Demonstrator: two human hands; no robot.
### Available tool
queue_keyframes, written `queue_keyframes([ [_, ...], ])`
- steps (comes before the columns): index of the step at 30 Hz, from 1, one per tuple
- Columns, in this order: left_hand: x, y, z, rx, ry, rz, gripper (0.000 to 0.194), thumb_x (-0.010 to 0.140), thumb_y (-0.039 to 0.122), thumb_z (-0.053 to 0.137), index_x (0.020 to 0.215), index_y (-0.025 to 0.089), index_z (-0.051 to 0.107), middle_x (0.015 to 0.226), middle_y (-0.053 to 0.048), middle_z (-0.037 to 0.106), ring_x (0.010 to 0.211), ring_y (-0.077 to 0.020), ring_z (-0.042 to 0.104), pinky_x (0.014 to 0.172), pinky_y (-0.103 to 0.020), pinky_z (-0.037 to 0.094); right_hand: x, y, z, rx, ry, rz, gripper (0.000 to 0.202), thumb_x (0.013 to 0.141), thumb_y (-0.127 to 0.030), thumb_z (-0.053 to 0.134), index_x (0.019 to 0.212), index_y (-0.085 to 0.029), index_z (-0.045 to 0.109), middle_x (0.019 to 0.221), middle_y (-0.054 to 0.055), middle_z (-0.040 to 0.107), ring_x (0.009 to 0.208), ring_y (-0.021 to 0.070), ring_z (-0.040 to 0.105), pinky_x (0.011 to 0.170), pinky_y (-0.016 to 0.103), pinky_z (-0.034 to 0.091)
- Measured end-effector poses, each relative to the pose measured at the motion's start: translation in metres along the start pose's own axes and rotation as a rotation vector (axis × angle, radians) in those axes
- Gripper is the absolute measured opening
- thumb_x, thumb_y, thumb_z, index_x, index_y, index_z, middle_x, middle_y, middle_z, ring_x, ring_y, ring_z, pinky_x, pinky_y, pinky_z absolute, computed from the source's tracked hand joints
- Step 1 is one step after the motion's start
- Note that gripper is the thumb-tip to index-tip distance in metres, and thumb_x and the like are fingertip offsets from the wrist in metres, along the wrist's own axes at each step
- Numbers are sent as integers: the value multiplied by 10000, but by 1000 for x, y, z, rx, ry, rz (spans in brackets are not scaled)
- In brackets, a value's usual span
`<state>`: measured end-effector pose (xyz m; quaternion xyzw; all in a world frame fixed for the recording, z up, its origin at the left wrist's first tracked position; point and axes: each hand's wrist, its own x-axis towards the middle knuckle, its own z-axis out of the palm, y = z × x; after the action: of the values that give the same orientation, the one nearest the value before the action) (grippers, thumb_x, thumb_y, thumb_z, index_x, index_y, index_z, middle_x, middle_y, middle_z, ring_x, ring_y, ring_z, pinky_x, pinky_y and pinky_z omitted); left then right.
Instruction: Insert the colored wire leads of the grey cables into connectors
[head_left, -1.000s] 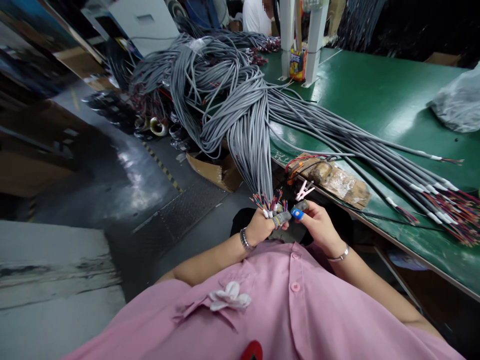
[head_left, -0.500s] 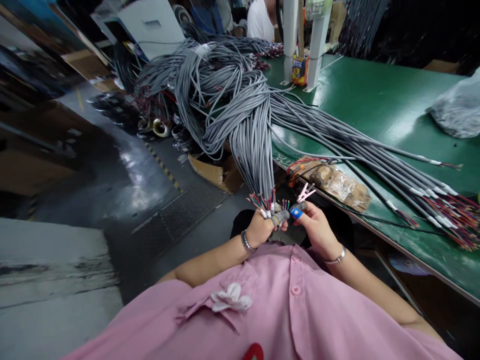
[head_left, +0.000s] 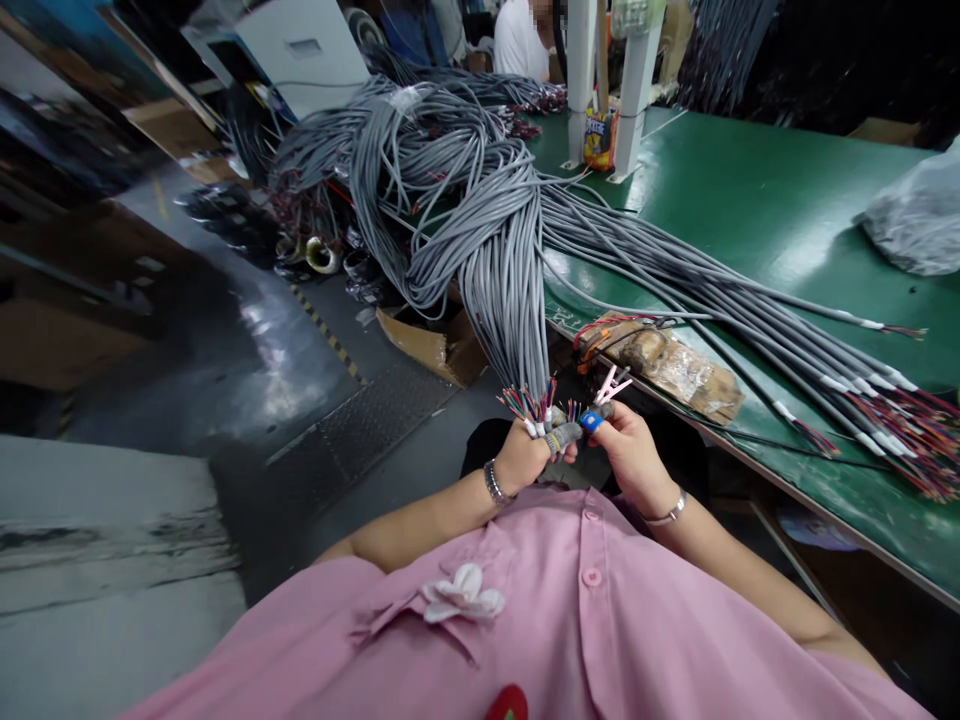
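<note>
My left hand (head_left: pixel 531 455), with grey coverings on some fingers, is closed round the lower ends of a bundle of grey cables (head_left: pixel 517 300). Thin coloured wires (head_left: pixel 527 402) fan out above its fingers. Just to the right, my right hand (head_left: pixel 626 445) is closed in a pinch, with a blue piece (head_left: pixel 591 421) at the thumb. Small pink scissor-like handles (head_left: pixel 613 386) stick up from its fingers; the working end is hidden. The fingertips of both hands are close together beside the wire ends.
More grey cables (head_left: pixel 720 290) lie across the green table (head_left: pixel 750 190), near a wooden block (head_left: pixel 675 370). A plastic bag (head_left: pixel 919 215) sits at the right. An open carton (head_left: pixel 427 345) stands under the cables. A person in white (head_left: pixel 520 42) is at the back.
My right hand has shifted very slightly, and the blue piece at its thumb has turned a little. The wires above my left hand have moved slightly right.
</note>
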<state>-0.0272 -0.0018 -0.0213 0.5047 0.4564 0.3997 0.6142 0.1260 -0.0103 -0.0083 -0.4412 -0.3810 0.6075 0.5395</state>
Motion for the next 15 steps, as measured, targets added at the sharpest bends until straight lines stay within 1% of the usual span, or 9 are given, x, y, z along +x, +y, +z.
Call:
queue_keyframes([
  [2,1,-2,0,-46,15,-9,337,734,427,738,629,138,600,537,-13,620,456,-98,555,457,-210,410,0,3,-2,25,29,12,210,713,-353,771,709,-211,617,587,-32,584,519,113,473,511,251,389],
  [5,1,-2,-1,-89,19,-15,355,720,443,746,632,136,591,536,-12,621,452,-99,560,439,-204,394,-1,11,-10,133,22,44,221,748,-368,751,705,-201,613,581,-45,544,528,98,450,540,241,410],
  [7,0,-1,-2,-93,10,-10,361,729,447,736,627,127,605,536,-22,624,455,-100,567,425,-199,371,0,15,-20,234,16,61,274,782,-437,711,698,-196,612,587,-42,527,534,96,445,552,241,429],
  [9,0,2,-4,-111,-1,-7,364,725,445,738,616,121,613,518,-23,616,444,-98,562,413,-197,353,3,18,-29,300,47,85,351,800,-537,659,736,-191,640,622,-24,552,545,100,459,547,242,444],
  [11,0,6,-4,-163,-21,-11,370,693,445,760,602,122,605,498,-16,604,422,-94,549,401,-196,343,9,19,-37,325,78,126,427,786,-615,631,784,-189,667,664,-3,591,559,106,484,538,238,456],
  [13,2,10,-4,-228,-64,-24,373,657,450,780,613,124,604,496,-12,604,410,-94,545,388,-195,330,16,18,-42,337,60,169,475,764,-659,628,815,-189,679,710,14,625,574,108,507,539,234,469],
  [15,4,14,-3,-264,-112,-41,373,643,452,786,632,122,611,501,-16,610,409,-100,552,376,-192,315,24,16,-42,344,6,182,495,750,-674,635,841,-190,683,755,21,645,580,105,515,543,231,479],
])
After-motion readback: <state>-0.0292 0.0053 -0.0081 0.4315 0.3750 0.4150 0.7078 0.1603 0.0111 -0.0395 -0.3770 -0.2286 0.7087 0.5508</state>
